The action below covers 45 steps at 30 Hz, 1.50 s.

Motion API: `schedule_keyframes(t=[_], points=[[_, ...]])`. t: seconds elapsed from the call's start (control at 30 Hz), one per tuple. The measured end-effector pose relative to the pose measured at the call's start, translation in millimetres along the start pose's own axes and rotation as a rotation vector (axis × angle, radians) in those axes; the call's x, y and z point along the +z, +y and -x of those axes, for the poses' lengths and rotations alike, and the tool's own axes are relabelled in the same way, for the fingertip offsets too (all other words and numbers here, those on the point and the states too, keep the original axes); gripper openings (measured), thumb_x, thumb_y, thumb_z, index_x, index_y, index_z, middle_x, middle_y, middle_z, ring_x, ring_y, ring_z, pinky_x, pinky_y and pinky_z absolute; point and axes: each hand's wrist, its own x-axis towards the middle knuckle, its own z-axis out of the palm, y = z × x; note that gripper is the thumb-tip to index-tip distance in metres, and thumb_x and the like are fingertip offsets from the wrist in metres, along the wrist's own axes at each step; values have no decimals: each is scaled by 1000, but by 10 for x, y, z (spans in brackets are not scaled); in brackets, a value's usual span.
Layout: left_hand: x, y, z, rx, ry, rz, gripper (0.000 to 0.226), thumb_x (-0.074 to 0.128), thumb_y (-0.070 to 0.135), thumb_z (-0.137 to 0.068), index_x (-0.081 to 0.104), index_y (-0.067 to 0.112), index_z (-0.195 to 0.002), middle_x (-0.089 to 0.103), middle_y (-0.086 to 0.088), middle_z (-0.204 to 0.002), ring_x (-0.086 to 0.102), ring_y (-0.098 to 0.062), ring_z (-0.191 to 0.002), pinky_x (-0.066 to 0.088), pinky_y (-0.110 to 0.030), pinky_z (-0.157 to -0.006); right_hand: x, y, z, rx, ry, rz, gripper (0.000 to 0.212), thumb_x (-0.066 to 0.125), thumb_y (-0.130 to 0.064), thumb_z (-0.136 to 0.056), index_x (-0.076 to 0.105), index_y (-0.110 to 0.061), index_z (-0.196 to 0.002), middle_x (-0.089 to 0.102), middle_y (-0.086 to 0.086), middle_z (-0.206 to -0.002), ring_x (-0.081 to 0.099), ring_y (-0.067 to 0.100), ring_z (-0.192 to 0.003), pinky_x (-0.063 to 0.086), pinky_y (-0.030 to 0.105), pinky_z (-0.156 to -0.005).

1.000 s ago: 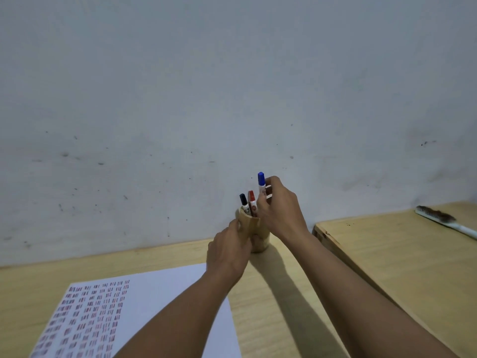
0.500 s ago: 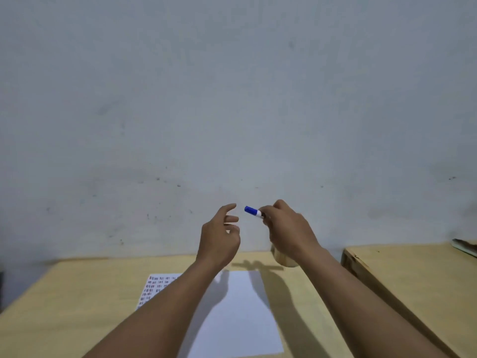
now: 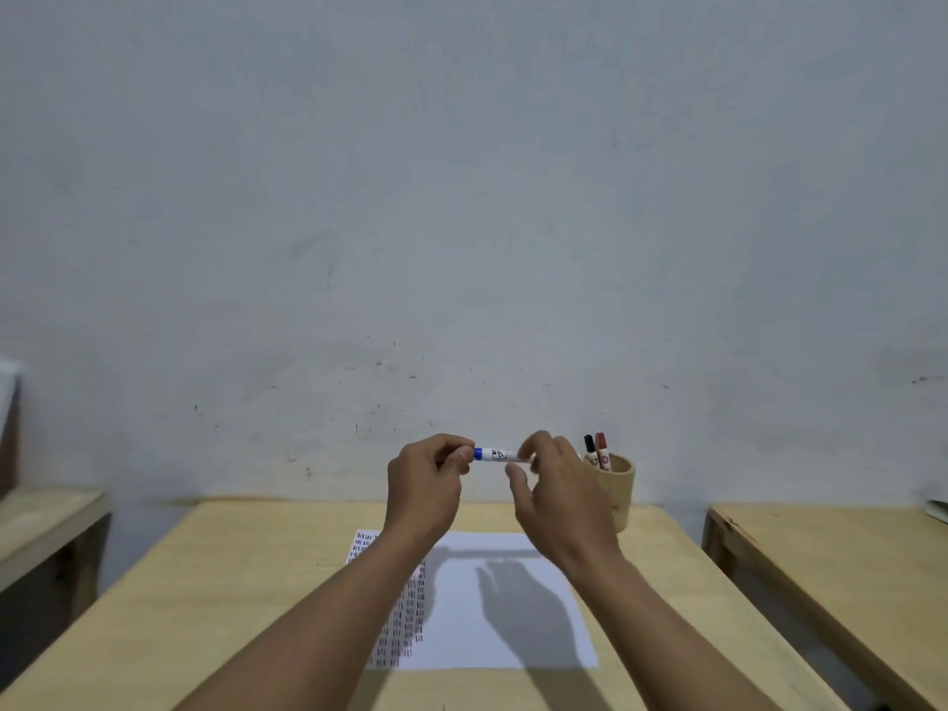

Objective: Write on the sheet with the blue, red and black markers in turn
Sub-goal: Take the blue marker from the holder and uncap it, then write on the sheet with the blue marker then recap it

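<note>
The left hand [image 3: 428,479] is pinched around the blue cap end of the blue marker [image 3: 495,455], and the right hand [image 3: 556,484] grips the white barrel at the other end with thumb and curled fingers, so both are grasping the same pen, held in the air above the desk. The marker lies level, its long axis running from 9 o'clock to 3 o'clock, cap toward 9; the two hands sit at either end, so neither is nearer. My reading is that the cap is about to be pulled off, a straight tug apart along that axis, the left going toward 9 and the right toward 3. The sheet [image 3: 513,623] lies directly below the hands, toward 6 o'clock, with columns of small marks down its left part and the rest blank, shadowed by the hands. At about 3 o'clock from the right hand, just beside it, stands a wooden cup [image 3: 621,487] holding the black marker [image 3: 590,448] and the red marker [image 3: 601,446] upright. All this rests on a pale wooden desk [image 3: 246,597], with a bare grey wall [image 3: 461,197] behind and further wooden desks off at 3 and 9 o'clock.
</note>
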Motion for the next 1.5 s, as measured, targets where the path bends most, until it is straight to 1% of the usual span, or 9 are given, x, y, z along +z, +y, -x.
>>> schedule_keyframes(t=[0.07, 0.17, 0.33, 0.7, 0.87, 1.1, 1.23, 1.43, 1.5], points=[[-57, -24, 24, -14, -6, 24, 18, 64, 18, -94, 79, 25, -87, 75, 6, -74, 71, -16, -81, 58, -37, -78, 49, -139, 81, 299, -65, -308, 34, 56, -51, -95, 63, -18, -90, 62, -6, -75, 62, 19, -70, 55, 39, -64], [-143, -72, 53, 4, -60, 27, 17, 64, 19, -95, 79, 25, -89, 76, 6, -76, 72, -13, -80, 59, -42, -83, 79, -302, 96, 740, -235, -997, 42, 61, -51, -96, 72, -10, -97, 60, 1, -71, 57, 14, -61, 53, 28, -52], [-267, -151, 155, 2, -124, 78, 13, 69, 15, -91, 80, 22, -94, 79, 5, -80, 74, -13, -80, 60, -44, -85, 203, -420, 100, 910, -178, -1502, 19, 68, -20, -97, 68, -4, -87, 59, 1, -61, 54, 8, -49, 52, 16, -48], [-539, -365, 206, -32, -164, -32, 11, 70, 22, -91, 81, 22, -92, 77, -4, -81, 73, -26, -84, 60, -47, -85, 425, -463, 198, 886, -206, -1451, 15, 67, -15, -96, 67, -2, -89, 59, 5, -64, 55, 10, -51, 54, 17, -48], [-728, -573, 123, -107, -75, -146, 9, 76, 21, -86, 79, 22, -95, 75, 3, -82, 68, -11, -76, 50, -14, -68, 561, -472, 221, 850, -238, -1332, 15, 67, -17, -96, 67, -5, -87, 57, 3, -66, 53, 10, -54, 53, 18, -51], [-990, -1116, 125, -247, 43, -377, 21, 68, 5, -90, 77, 8, -109, 67, 6, -83, 59, 0, -67, 42, -1, -52, 750, -396, 321, 852, -269, -1234, 13, 66, -17, -96, 67, -7, -87, 57, 2, -67, 52, 10, -55, 53, 21, -53], [-1012, -1349, 137, -231, -23, -593, 31, 56, 9, -95, 74, 14, -119, 74, 0, -101, 67, -17, -86, 53, -26, -75, 869, -396, 368, 813, -302, -1148, 16, 64, -19, -96, 66, -9, -85, 57, 2, -70, 53, 11, -60, 52, 23, -55], [-961, -1476, 148, -255, -83, -669, 25, 52, 15, -99, 67, 35, -102, 67, -1, -95, 55, -23, -83, 41, -29, -71, 944, -407, 400, 736, -327, -1061, 16, 64, -21, -96, 69, -6, -91, 60, 3, -74, 55, 14, -66, 53, 27, -58], [-965, -1458, 184, -206, -86, -762, 34, 50, 18, -100, 61, 35, -128, 69, -3, -106, 61, -28, -97, 44, -31, -75, 939, -405, 413, 713, -332, -1035, 18, 65, -20, -96, 70, -4, -94, 63, 3, -74, 58, 15, -67, 54, 27, -58]])
